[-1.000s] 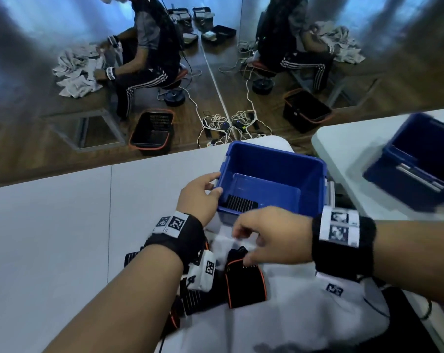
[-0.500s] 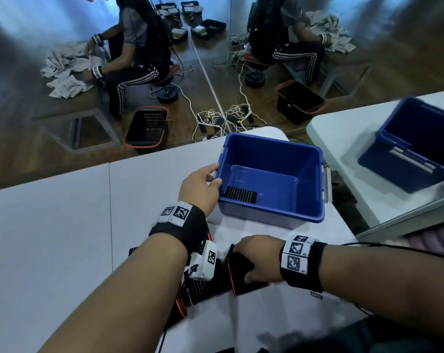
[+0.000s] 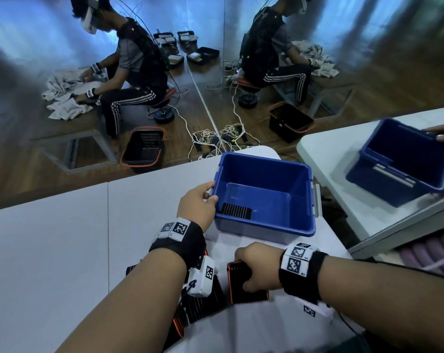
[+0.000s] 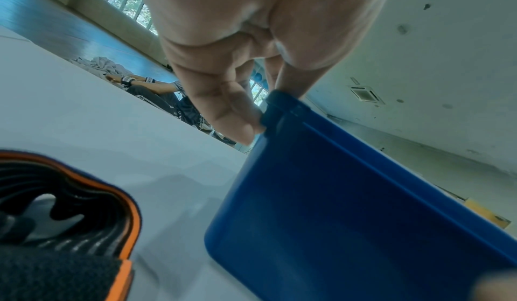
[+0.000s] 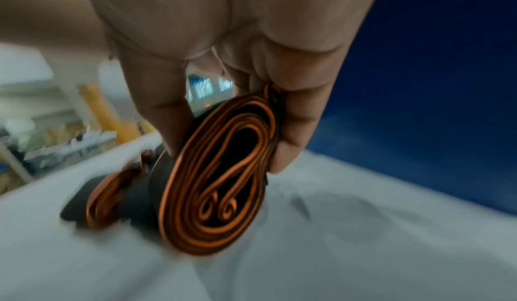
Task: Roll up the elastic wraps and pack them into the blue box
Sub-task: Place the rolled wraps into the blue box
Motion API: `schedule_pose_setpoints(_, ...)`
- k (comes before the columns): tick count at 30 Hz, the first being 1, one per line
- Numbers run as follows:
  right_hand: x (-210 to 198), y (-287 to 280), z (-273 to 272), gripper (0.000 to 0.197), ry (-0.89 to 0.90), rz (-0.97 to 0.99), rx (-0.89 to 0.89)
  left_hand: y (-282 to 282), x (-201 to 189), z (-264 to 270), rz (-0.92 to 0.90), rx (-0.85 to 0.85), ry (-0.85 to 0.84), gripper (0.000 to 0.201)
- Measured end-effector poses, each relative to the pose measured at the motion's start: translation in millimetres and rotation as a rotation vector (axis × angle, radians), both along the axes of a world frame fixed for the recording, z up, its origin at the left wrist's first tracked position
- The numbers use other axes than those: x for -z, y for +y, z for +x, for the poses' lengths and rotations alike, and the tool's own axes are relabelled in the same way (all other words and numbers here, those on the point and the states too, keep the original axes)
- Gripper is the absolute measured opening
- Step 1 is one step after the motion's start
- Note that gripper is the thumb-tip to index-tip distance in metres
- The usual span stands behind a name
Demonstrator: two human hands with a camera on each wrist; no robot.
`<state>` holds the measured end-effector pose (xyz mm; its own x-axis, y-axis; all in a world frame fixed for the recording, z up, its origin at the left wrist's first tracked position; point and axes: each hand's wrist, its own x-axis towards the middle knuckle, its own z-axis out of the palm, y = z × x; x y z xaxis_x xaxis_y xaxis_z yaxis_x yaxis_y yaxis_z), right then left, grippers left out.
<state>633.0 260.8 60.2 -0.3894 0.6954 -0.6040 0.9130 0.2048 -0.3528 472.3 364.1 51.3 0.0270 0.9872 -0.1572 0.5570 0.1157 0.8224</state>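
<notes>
On the white table (image 3: 63,250), under the person's left forearm, lies a loose black elastic wrap with orange edging (image 3: 203,307), partly unrolled. The left hand (image 3: 196,203) reaches forward from it and grips the near left corner of the open blue plastic box (image 3: 266,230), thumb over the rim and fingers (image 4: 223,111) curled against the outer wall. Inside the box, just past this hand's thumb, a ribbed black rolled wrap (image 3: 236,210) lies on the floor by the near wall. To the right, on the near side of the box, the right hand (image 3: 260,267) closes around a rolled black elastic wrap with orange edges (image 5: 218,173), thumb and fingers pinching its coiled sides; it sits low over the table.
</notes>
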Motion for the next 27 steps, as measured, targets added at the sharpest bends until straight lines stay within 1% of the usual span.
schedule_pose_setpoints(3,-35,8,11,0.040,0.085,0.023,0.051,0,0,0,-0.006,-0.011,-0.013,0.042)
schedule_pose_setpoints(7,-92,29,30,0.037,0.205,0.093,0.133,-2,-2,0,-0.008,-0.013,-0.031,0.042)
schedule_pose_setpoints(9,-117,46,36,0.038,0.261,0.216,0.166,-2,-3,-1,-0.001,0.000,-0.037,0.042)
schedule_pose_setpoints(11,-130,70,38,0.040,0.261,0.350,0.182,-1,-3,-2,0.013,0.005,-0.024,0.043)
schedule_pose_setpoints(14,-121,114,36,0.042,0.158,0.459,0.202,-2,-2,-1,0.001,-0.020,-0.030,0.040)
schedule_pose_setpoints(18,-92,158,21,0.049,-0.006,0.470,0.177,-2,2,-2,0.013,-0.018,-0.005,0.041)
schedule_pose_setpoints(19,-86,165,17,0.048,-0.069,0.459,0.150,-2,3,-3,0.016,-0.018,-0.001,0.041)
schedule_pose_setpoints(21,-71,178,10,0.040,-0.190,0.393,0.115,-2,4,-3,0.013,-0.022,-0.010,0.040)
schedule_pose_setpoints(24,-45,194,5,0.029,-0.304,0.242,0.130,-3,4,-2,0.015,-0.024,-0.030,0.041)
schedule_pose_setpoints(27,-19,209,2,0.031,-0.399,0.190,0.137,-3,6,-2,0.024,-0.027,-0.050,0.042)
